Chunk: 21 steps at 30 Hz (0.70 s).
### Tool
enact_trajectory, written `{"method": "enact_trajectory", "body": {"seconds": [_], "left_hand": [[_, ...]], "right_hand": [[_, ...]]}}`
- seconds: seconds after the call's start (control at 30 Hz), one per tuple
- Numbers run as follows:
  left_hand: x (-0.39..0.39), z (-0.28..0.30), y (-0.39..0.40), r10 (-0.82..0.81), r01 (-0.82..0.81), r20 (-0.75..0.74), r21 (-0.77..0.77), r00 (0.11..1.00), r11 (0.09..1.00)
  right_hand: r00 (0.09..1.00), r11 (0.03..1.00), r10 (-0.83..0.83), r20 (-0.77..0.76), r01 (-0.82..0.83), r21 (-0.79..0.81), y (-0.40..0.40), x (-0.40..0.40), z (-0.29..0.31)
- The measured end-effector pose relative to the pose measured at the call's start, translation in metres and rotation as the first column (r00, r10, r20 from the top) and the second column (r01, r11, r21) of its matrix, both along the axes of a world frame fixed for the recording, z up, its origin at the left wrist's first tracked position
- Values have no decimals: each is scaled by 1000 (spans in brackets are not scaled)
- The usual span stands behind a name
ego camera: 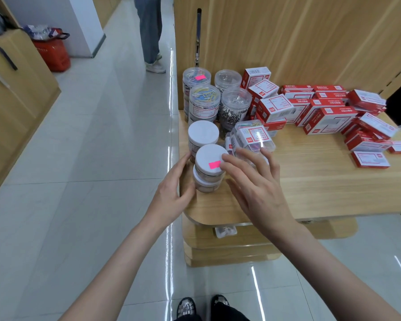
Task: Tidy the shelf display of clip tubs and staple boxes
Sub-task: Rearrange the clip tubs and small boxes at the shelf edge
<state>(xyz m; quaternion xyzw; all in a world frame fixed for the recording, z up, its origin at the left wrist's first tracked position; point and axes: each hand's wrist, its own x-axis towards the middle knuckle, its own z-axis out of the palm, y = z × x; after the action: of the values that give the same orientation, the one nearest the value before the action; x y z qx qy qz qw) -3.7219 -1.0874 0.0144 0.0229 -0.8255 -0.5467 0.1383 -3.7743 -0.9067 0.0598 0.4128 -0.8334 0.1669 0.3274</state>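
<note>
On the wooden shelf (310, 181) stands a stack of two white-lidded tubs (210, 167), the top lid bearing a pink sticker. My left hand (174, 191) touches the stack's left side with straight fingers. My right hand (252, 179) lies on its right side, fingers spread, fingertips at the lid's edge. Behind stands another white-lidded tub (203, 134). A clear tub of coloured clips (252, 137) lies tilted just beyond my right hand. Several tall clear clip tubs (204, 100) stand at the back left. Red and white staple boxes (322, 117) lie jumbled at the right.
A wooden wall panel (287, 38) backs the shelf. A lower shelf (229, 246) juts out beneath. On the tiled aisle at left stand a person's legs (149, 33) and a red basket (52, 54). Wooden cabinets (14, 89) line the left side.
</note>
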Motion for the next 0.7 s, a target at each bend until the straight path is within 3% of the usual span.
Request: {"method": "enact_trajectory", "body": {"seconds": [0.13, 0.7], "left_hand": [[0, -1, 0, 13, -13, 5, -21, 1000, 1000], [3, 2, 2, 14, -15, -24, -28, 1000, 999]], "right_hand": [[999, 998, 18, -42, -20, -57, -6, -8, 7], [999, 999, 44, -30, -44, -17, -6, -7, 10]]}}
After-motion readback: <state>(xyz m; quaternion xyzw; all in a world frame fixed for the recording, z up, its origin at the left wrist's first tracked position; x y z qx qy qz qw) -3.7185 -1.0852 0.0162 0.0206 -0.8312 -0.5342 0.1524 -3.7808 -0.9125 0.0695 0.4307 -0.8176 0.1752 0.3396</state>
